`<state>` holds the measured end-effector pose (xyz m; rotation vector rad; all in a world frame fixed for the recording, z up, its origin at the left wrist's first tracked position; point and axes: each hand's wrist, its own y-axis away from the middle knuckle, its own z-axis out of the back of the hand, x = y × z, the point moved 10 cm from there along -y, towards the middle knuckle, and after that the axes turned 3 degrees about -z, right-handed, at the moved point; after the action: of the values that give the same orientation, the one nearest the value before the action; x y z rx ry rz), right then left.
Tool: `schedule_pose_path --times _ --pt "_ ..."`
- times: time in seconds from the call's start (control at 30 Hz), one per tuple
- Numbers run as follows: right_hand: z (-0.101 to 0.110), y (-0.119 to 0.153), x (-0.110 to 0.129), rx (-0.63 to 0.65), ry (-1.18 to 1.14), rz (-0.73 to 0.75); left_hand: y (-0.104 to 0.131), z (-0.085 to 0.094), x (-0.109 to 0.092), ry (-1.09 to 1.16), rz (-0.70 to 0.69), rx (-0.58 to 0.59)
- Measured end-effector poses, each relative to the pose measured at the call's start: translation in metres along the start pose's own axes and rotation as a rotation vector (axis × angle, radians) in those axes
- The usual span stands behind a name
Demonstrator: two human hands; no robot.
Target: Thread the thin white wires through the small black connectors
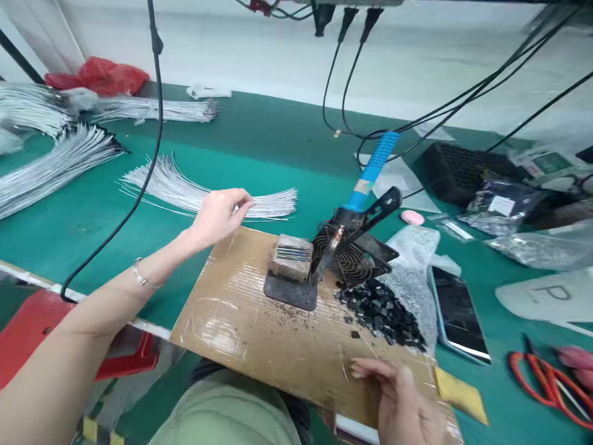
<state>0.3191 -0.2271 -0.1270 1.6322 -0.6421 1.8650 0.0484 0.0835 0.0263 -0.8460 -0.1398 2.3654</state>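
My left hand (222, 213) is over a fanned bundle of thin white wires (171, 182) on the green bench. Its thumb and forefinger are pinched together at the wires, and what lies between the tips is too small to make out. Low over the cardboard sheet (222, 303), my right hand (403, 395) has its fingers stretched to the left, with nothing visible in them. Ahead of it lies a pile of small black chips (380, 312). A blue-handled soldering iron (370, 173) leans in a stand, beside a block (291, 262) with several short thin strips on top.
A small black fan (349, 256) stands behind the chips. To the right are a phone (458, 312), a yellow pad (461, 395) and red-handled scissors (546, 383). More wire bundles (55, 164) lie left. A black cable (155, 123) hangs across the left side.
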Motion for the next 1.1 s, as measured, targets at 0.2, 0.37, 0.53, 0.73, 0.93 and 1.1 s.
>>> schedule_pose_path --times 0.2,0.37,0.53,0.73,0.93,1.1 --pt "-0.004 0.008 0.008 -0.042 0.099 -0.04 0.087 -0.037 -0.028 0.418 0.096 0.651" --pt "-0.057 0.017 0.045 0.176 0.029 0.002 0.127 -0.071 -0.025 0.559 0.282 0.661" --pt "-0.102 0.02 0.059 0.433 -0.037 0.0 0.139 -0.087 -0.032 0.59 0.353 0.636" --pt "-0.118 0.022 0.06 0.546 -0.05 0.001 0.139 -0.085 -0.036 0.601 0.388 0.618" --pt "-0.117 0.021 0.065 0.504 -0.068 0.064 0.142 -0.091 -0.034 0.606 0.41 0.629" --pt "-0.115 0.02 0.066 0.505 -0.068 0.091 0.143 -0.095 -0.035 0.589 0.413 0.672"
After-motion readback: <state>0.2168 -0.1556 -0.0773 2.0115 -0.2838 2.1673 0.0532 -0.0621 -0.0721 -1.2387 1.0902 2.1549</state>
